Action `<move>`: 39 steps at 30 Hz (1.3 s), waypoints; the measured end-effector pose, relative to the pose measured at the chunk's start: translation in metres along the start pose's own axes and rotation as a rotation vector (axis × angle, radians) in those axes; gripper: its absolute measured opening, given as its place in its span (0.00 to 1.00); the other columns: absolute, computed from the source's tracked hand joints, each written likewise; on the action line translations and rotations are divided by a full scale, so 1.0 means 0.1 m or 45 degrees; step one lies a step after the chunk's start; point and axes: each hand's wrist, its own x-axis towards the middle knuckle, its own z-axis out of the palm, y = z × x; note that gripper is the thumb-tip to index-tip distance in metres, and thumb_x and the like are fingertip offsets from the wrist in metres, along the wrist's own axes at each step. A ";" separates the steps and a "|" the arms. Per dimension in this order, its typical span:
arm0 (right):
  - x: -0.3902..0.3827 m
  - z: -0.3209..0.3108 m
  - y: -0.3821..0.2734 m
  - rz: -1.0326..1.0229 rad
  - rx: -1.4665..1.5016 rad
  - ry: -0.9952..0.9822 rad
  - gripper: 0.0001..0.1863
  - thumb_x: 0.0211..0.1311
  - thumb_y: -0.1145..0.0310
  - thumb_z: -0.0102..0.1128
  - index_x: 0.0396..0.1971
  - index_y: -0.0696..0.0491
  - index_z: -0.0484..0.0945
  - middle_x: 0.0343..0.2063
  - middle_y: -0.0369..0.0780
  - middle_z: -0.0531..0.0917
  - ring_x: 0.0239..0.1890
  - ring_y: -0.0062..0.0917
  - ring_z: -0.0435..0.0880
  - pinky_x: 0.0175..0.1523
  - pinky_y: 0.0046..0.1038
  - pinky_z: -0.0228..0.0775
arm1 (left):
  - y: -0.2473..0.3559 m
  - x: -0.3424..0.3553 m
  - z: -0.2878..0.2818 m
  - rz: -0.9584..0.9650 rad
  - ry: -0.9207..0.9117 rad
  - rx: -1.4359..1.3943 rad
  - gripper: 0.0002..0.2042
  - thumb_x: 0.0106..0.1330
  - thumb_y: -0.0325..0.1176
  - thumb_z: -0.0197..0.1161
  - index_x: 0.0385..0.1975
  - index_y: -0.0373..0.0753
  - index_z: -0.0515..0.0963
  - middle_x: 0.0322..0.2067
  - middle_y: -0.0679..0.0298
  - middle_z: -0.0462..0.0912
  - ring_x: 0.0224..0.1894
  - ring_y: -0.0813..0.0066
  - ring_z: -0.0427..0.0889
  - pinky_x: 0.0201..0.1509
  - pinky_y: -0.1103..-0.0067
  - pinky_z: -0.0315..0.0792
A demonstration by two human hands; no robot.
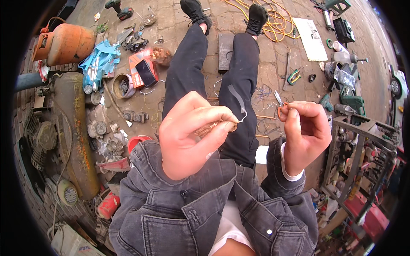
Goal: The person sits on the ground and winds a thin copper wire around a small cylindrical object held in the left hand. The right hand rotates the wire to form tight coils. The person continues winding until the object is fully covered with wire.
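Wire coil (207, 129), coppery, looped, left fingers (212, 114) pinching

Daylit paved ground, with a metal rack and a car toward the right.
Brownish paving blocks, with visible joints, make up the ground (274, 53), dusty and worn. A dark metal rack (362, 133) stands at the right, its bars crowded with odds and ends; beyond it, a white car (398, 81) shows partly at the rim. An orange gas cylinder (71, 45) and a long rusty tank (70, 128) occupy the left. The light is soft and pale.
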 end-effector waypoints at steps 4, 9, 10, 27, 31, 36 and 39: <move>0.01 -0.02 -0.07 -0.073 0.043 -0.406 0.19 0.57 0.87 0.61 0.50 0.62 0.83 0.43 0.45 0.87 0.30 0.17 0.84 0.34 0.17 0.75 | -0.01 0.01 0.02 0.023 -0.089 0.019 0.09 0.54 0.18 0.70 0.34 0.36 0.87 0.28 0.66 0.75 0.26 0.80 0.75 0.30 0.82 0.68; 0.03 0.03 -0.10 0.068 0.089 -0.703 0.12 0.55 0.84 0.67 0.40 0.59 0.85 0.36 0.40 0.87 0.30 0.18 0.84 0.36 0.21 0.75 | 0.01 0.03 0.00 0.116 -0.087 0.159 0.10 0.53 0.18 0.70 0.35 0.37 0.87 0.27 0.66 0.74 0.25 0.79 0.75 0.28 0.81 0.67; 0.05 0.04 -0.10 0.052 0.082 -0.710 0.11 0.54 0.84 0.67 0.39 0.60 0.85 0.34 0.40 0.87 0.30 0.19 0.84 0.36 0.21 0.75 | 0.01 0.04 -0.01 0.128 -0.092 0.174 0.10 0.53 0.18 0.70 0.35 0.37 0.87 0.27 0.66 0.73 0.25 0.79 0.75 0.28 0.81 0.67; 0.03 0.11 -0.04 -0.336 -0.032 -0.574 0.08 0.57 0.85 0.65 0.36 0.63 0.80 0.36 0.42 0.80 0.32 0.19 0.79 0.33 0.17 0.70 | -0.02 0.03 0.07 0.463 0.037 0.361 0.14 0.48 0.15 0.73 0.36 0.34 0.85 0.26 0.62 0.77 0.24 0.71 0.77 0.26 0.76 0.72; 0.00 0.07 -0.10 0.137 0.208 -0.615 0.10 0.55 0.85 0.68 0.37 0.61 0.81 0.36 0.41 0.82 0.35 0.21 0.83 0.40 0.22 0.75 | -0.04 0.04 0.06 0.510 0.024 0.387 0.14 0.48 0.15 0.73 0.36 0.33 0.85 0.26 0.63 0.78 0.25 0.70 0.77 0.26 0.76 0.71; -0.03 0.10 -0.09 0.344 0.491 -0.646 0.07 0.63 0.83 0.64 0.39 0.63 0.77 0.37 0.40 0.82 0.36 0.19 0.85 0.40 0.19 0.78 | -0.05 0.03 0.06 0.514 0.018 0.361 0.15 0.48 0.15 0.72 0.37 0.32 0.85 0.26 0.63 0.78 0.25 0.70 0.77 0.26 0.76 0.71; -0.05 0.10 -0.08 0.383 0.574 -0.650 0.05 0.66 0.83 0.61 0.40 0.63 0.76 0.38 0.41 0.82 0.34 0.19 0.86 0.38 0.18 0.79 | -0.05 0.03 0.07 0.519 0.010 0.381 0.15 0.48 0.15 0.72 0.38 0.32 0.85 0.27 0.63 0.78 0.25 0.71 0.77 0.26 0.75 0.71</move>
